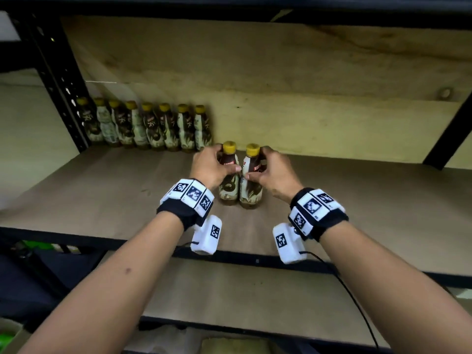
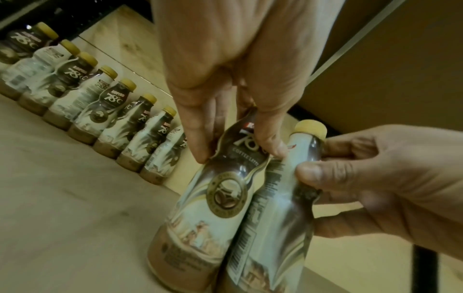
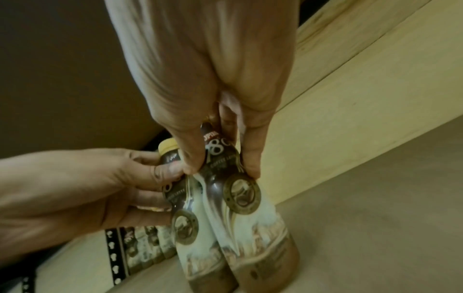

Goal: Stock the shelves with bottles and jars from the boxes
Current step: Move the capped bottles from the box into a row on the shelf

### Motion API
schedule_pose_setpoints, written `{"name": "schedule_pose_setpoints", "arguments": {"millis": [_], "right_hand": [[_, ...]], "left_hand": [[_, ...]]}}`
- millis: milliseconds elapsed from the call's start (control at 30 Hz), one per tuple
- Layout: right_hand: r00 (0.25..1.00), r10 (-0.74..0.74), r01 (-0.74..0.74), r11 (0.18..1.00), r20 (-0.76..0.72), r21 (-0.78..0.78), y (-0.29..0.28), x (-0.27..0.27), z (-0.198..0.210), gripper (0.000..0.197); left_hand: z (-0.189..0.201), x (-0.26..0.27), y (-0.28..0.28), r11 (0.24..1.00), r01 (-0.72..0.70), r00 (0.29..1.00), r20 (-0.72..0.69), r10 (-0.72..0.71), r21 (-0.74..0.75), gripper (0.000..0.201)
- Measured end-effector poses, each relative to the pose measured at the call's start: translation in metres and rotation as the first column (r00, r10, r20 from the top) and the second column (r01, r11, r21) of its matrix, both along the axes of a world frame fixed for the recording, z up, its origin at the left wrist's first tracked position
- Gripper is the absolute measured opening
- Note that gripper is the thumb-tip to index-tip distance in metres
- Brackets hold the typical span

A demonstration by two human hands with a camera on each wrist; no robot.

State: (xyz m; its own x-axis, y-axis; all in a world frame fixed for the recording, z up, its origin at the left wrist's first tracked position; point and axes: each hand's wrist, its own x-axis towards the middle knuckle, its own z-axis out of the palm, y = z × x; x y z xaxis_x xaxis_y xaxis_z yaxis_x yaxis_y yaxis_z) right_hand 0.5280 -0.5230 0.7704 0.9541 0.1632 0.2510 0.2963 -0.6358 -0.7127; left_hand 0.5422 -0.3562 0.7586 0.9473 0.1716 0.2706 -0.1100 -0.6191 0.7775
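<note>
Two coffee bottles with yellow caps stand upright and touching on the brown shelf board. My left hand grips the left bottle around its upper body, thumb and fingers on either side. My right hand grips the right bottle the same way. In the left wrist view the left hand pinches the left bottle beside the right bottle. In the right wrist view the right hand holds the right bottle against the left bottle.
A row of several matching bottles lines the shelf's back left, against the plywood back wall. A black perforated upright stands left, another black post right. A lower shelf board lies beneath. The shelf right of my hands holds nothing.
</note>
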Motion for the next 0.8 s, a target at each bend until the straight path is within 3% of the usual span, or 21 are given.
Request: {"name": "schedule_pose_setpoints", "arguments": {"millis": [133,300,500,800], "right_hand": [[0.998,-0.046,0.048,0.996,0.031,-0.072,0.027,0.048,0.003,0.044],[0.996,-0.077,0.083,0.988,0.054,-0.13,0.049,0.104,-0.004,0.04],[0.996,-0.071,0.078,0.986,0.055,-0.146,0.067,0.171,-0.008,0.042],[0.993,-0.096,0.102,0.99,0.066,-0.094,0.074,0.225,-0.01,0.044]], "left_hand": [[0.01,0.05,0.011,0.992,-0.081,0.993,-0.083,0.089,0.093,0.071],[0.011,0.104,0.024,0.975,-0.153,0.979,-0.106,0.172,0.162,0.053],[0.006,0.165,0.037,0.98,-0.155,0.983,-0.083,0.166,0.122,0.032],[0.004,0.21,0.041,0.991,-0.127,0.991,-0.032,0.128,0.035,0.028]]}}
